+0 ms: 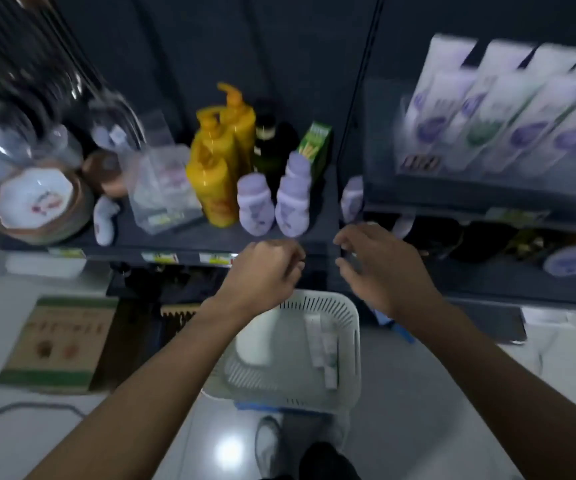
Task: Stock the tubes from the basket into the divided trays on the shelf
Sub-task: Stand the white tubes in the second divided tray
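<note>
Both hands [265, 268] [380, 268] empty | basket [348, 341]: tubes [322, 344] inside

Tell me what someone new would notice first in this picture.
Two bare hands, left hand and right hand, hover empty above a white basket on the floor. Behind them, yellow pump bottles stand mid-shelf, and pale tubes fill a tray at upper right.

Left hand [265, 268] loosely curled, right hand [380, 261] spread, both empty
</note>
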`<state>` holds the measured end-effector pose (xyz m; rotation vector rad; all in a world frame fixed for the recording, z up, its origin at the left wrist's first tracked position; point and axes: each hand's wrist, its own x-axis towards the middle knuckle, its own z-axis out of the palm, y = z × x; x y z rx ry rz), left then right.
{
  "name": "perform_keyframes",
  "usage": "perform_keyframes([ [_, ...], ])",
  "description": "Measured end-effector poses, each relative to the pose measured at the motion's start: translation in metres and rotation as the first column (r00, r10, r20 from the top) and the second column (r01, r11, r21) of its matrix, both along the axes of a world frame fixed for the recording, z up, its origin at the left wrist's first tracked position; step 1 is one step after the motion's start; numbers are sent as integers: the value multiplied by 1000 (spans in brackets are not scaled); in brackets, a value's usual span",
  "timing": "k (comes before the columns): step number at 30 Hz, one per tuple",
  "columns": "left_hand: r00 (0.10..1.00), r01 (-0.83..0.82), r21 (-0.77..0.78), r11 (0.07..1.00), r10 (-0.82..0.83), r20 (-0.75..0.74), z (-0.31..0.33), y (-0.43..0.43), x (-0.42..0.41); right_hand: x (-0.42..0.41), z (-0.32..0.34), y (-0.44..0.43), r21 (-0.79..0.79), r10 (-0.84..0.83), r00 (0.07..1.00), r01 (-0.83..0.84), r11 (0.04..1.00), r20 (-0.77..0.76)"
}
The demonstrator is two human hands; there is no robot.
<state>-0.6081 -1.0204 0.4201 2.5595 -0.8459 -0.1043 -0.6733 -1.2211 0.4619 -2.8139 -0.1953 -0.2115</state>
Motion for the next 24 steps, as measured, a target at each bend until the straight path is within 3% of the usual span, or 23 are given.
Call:
perform_keyframes([
  [4, 978, -7, 61, 998, 20, -206, -106, -4, -18, -12, -98, 6, 27, 3, 983, 2, 1000, -184],
  [7, 952, -38, 144, 989, 80, -295, -186, -14, -28, -15, -172, 10, -12, -25, 943, 22, 1000, -331],
  [10, 923, -74, 128, 989, 116, -367, -260, -26, -35, -17, -244, 15, -69, -91, 889, 67, 995, -448],
  [15, 909, -9, 151, 988, 71, -411, -373, -51, -29, -15, -343, 24, -181, -236, 700, 153, 971, -673],
  [20, 881, 246, 278, 929, -95, -464, -414, -70, -22, -16, -404, 20, -184, -259, 639, 183, 966, -724],
  [24, 895, 321, 343, 883, -163, -416, -416, -73, -22, -13, -417, 18, -218, -278, 599, 172, 961, -751],
])
